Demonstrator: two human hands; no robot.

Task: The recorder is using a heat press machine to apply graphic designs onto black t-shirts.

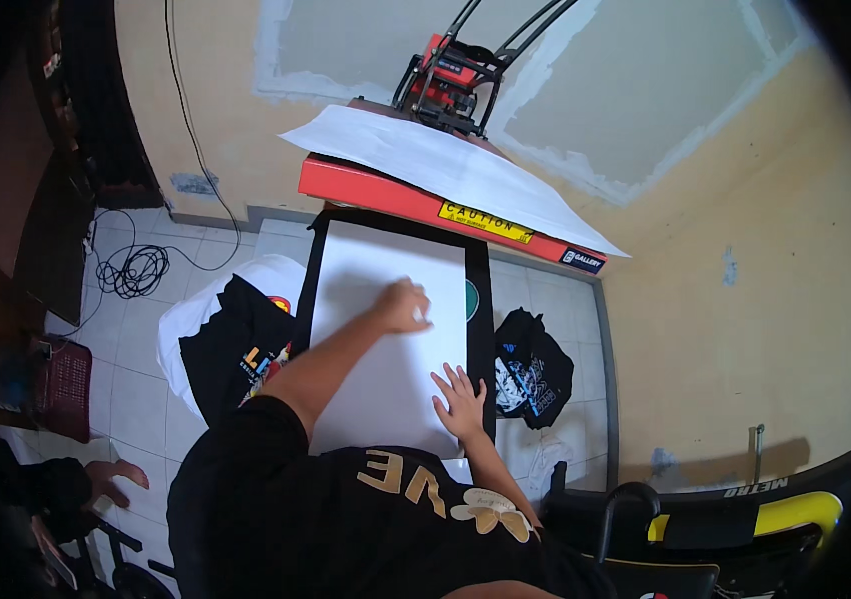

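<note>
A large white sheet (375,384) lies flat over black cloth (482,255) on the narrow bed of a heat press. Part of a green round print (471,299) shows at the sheet's right edge. My left hand (403,306) rests on the middle of the sheet, fingers curled in and closed; whether they hold something small is hidden. Lower down, my right hand (461,404) lies flat with fingers spread, across the sheet's right edge and the black cloth. Beyond the bed is the red upper plate (375,188) of the press, with another white sheet (425,155) draped on top.
Black and white shirts (231,339) hang left of the bed, and a dark printed garment (535,369) hangs right. Coiled black cable (133,270) and a maroon basket (63,389) are on the left. Another person's hand (114,482) shows lower left. A yellow-and-black machine (735,524) stands lower right.
</note>
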